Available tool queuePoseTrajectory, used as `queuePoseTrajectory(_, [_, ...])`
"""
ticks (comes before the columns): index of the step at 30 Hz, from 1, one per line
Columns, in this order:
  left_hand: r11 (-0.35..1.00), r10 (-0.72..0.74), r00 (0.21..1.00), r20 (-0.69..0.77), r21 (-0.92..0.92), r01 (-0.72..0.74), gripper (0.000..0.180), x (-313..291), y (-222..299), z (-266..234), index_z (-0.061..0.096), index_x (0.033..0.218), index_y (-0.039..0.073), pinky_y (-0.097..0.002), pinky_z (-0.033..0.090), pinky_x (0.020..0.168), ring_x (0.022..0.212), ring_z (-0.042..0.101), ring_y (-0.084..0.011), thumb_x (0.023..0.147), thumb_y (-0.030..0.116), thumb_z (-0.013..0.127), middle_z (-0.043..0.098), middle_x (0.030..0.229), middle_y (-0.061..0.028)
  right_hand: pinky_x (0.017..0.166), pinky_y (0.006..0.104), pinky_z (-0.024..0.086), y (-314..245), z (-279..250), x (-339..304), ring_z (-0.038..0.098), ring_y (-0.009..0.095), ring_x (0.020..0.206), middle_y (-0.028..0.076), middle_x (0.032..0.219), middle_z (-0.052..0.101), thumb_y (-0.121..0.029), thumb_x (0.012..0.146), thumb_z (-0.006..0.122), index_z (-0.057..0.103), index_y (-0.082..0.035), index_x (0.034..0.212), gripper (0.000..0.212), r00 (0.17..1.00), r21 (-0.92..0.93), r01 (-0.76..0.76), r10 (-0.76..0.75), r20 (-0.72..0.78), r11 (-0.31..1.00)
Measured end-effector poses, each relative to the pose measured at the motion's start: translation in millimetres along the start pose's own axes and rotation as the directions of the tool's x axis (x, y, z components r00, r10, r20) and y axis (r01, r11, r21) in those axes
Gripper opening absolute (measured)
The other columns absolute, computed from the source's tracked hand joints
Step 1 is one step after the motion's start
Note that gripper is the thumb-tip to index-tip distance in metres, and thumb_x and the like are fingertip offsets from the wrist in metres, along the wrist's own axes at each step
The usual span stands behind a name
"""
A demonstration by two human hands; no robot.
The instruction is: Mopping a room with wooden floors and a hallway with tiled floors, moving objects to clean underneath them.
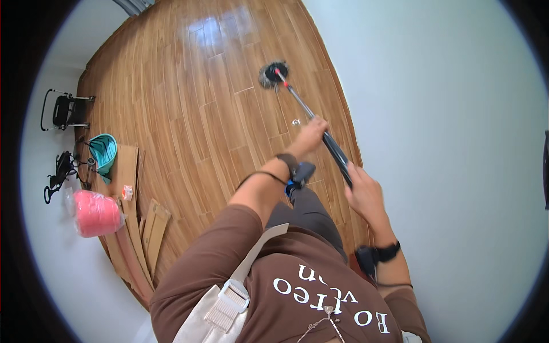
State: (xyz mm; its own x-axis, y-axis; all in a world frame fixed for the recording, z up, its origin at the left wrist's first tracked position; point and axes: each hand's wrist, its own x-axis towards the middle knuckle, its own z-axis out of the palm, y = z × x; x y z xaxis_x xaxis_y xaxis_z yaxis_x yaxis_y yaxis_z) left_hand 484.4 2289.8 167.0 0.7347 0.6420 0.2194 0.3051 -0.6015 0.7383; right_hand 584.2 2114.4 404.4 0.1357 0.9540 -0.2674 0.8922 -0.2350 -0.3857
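A long-handled mop [301,103] slants across the wood floor, its grey shaggy head [273,74] resting on the planks ahead of me. Red joints mark the handle near the head, and a dark grip covers its near end. My left hand [311,134] is wrapped round the shaft about midway along. Closer to my body, my right hand [364,191] grips the dark end of the handle by the right wall. Dark devices are strapped to both wrists. A small whitish thing [295,122], perhaps a bit of litter, lies on the floor left of the shaft.
A white wall [440,114] rises close along the right. On the left are a folding black frame [64,110], a black stroller-like frame [63,171], a teal fabric basket [104,153], a pink plastic-wrapped bundle [97,214] and flattened cardboard [154,234].
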Motion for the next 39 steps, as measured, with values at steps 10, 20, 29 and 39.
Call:
queuePoseTrajectory(10, [0.967,-0.041,0.916,0.399,0.246,-0.064,0.007,1.9,44.2,-5.2,0.054,0.089,0.018,-0.0611,0.033,0.075,0.11,0.047,-0.024,0.083,0.015,0.055,0.055,0.096,-0.0012,0.071,0.0414,0.05,31.4,-69.6,-12.7,0.059,0.038,0.084,0.017,0.102,0.059,-0.002,0.072,0.06,0.052,-0.004,0.125,0.053,0.989,0.169,-0.036,0.01,0.15,0.985])
queuePoseTrajectory(20, [0.978,0.151,0.804,0.575,-0.204,-0.038,0.008,46.5,53.7,-86.2,0.049,0.096,0.014,-0.068,0.036,0.077,0.103,0.047,-0.0278,0.089,0.015,0.048,0.049,0.093,-0.0071,0.069,0.0368,0.051,-36.9,-134.3,13.9,0.062,0.034,0.079,0.016,0.099,0.061,0.001,0.066,0.064,0.057,-0.007,0.122,0.056,0.98,0.074,-0.192,0.187,0.075,0.979])
queuePoseTrajectory(29, [0.991,-0.068,0.992,0.108,0.122,0.055,0.014,80.7,-244.1,-229.9,0.059,0.095,0.015,-0.0396,0.046,0.081,0.105,0.053,-0.0278,0.084,0.01,0.052,0.055,0.108,-0.0056,0.069,0.0434,0.051,-154.3,6.8,285.7,0.06,0.037,0.083,0.018,0.108,0.055,-0.004,0.076,0.059,0.045,0.001,0.128,0.054,0.979,0.078,0.163,-0.171,0.107,0.983])
queuePoseTrajectory(39, [0.839,-0.284,0.936,0.21,0.527,0.136,0.018,40.7,-240.9,-268.1,0.057,0.103,0.022,-0.075,0.029,0.085,0.12,0.042,-0.028,0.086,0.015,0.053,0.054,0.113,-0.0014,0.074,0.0434,0.05,-201.6,-0.4,292.5,0.061,0.036,0.088,0.017,0.109,0.057,-0.004,0.077,0.057,0.049,-0.006,0.128,0.051,0.974,0.134,0.072,-0.098,0.203,0.988])
